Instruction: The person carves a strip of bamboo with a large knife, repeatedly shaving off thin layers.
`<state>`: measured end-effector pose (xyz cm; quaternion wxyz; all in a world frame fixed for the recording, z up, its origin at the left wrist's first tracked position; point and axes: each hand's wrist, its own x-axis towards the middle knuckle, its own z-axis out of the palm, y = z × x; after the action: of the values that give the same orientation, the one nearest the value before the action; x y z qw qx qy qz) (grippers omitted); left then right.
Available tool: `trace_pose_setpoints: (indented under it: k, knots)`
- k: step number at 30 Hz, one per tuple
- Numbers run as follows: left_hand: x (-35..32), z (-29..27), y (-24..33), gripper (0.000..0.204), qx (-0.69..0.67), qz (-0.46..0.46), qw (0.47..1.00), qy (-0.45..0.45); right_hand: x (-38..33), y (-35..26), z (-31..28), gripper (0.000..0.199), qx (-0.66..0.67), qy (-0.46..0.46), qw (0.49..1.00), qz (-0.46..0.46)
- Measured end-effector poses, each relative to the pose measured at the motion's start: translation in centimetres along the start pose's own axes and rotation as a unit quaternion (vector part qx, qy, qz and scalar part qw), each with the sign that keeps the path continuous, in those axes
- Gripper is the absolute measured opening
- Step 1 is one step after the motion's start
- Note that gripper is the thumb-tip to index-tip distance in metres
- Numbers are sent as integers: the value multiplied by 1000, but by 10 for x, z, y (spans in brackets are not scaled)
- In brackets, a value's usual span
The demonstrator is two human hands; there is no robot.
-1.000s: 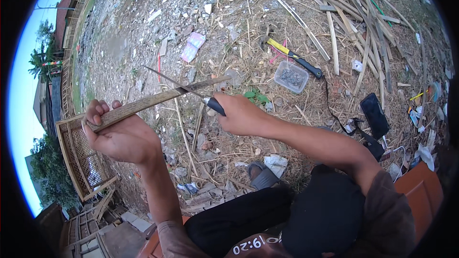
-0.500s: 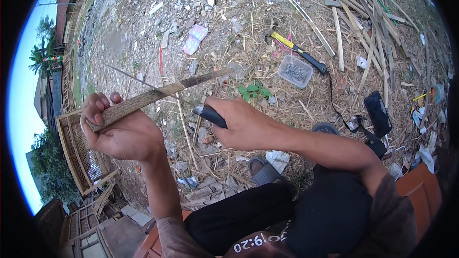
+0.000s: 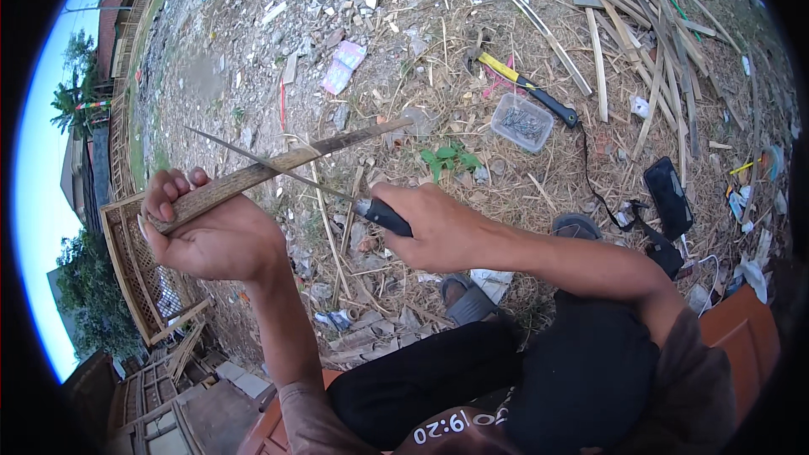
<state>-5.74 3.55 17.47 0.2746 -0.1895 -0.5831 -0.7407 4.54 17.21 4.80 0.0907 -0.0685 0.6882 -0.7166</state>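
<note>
My left hand (image 3: 215, 232) is closed around the near end of a split bamboo strip (image 3: 244, 184), which slants up to the right. In my right hand (image 3: 434, 227) is the black handle of a long, thin-bladed tool (image 3: 313, 185). Its blade runs up to the left and crosses the strip's upper side near mid-length, apparently touching it. Seen nearly edge-on, the blade does not show whether it is a knife's or a saw's. The strip's far end points out over the ground, held by neither hand.
Beyond my right hand lie a clear tub of nails (image 3: 522, 122) and a yellow-and-black hammer (image 3: 527, 88). Bamboo strips (image 3: 640, 34) are heaped at the far right. A phone (image 3: 667, 198) rests at the right. A woven bamboo frame (image 3: 152, 274) stands at the left.
My right hand has drawn the tool back toward me, down and to the right, so its blade slides across the strip. My left hand and the strip have hardly moved.
</note>
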Motion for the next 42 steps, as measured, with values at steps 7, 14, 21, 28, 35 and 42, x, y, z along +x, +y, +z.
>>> trace_pose_setpoints:
  k: [7,14,21,28,35,42]
  knots:
    - [-3,-5,1,25,26,-6,999,24,4,13,2,14,-30,16,999,31]
    - [0,-3,0,23,22,19,1000,7,9,16,-3,13,-29,2,999,26]
    - [9,-31,-2,22,-36,-13,999,12,7,127,-20,17,-124,24,978,165]
    - [1,-61,5,27,25,-25,998,58,2,138,-19,25,-116,33,969,215]
    - [12,-91,-1,22,57,-12,992,112,28,177,-36,22,-197,28,953,230]
    - [20,-109,-13,24,66,-4,991,113,27,168,-43,22,-181,5,947,266]
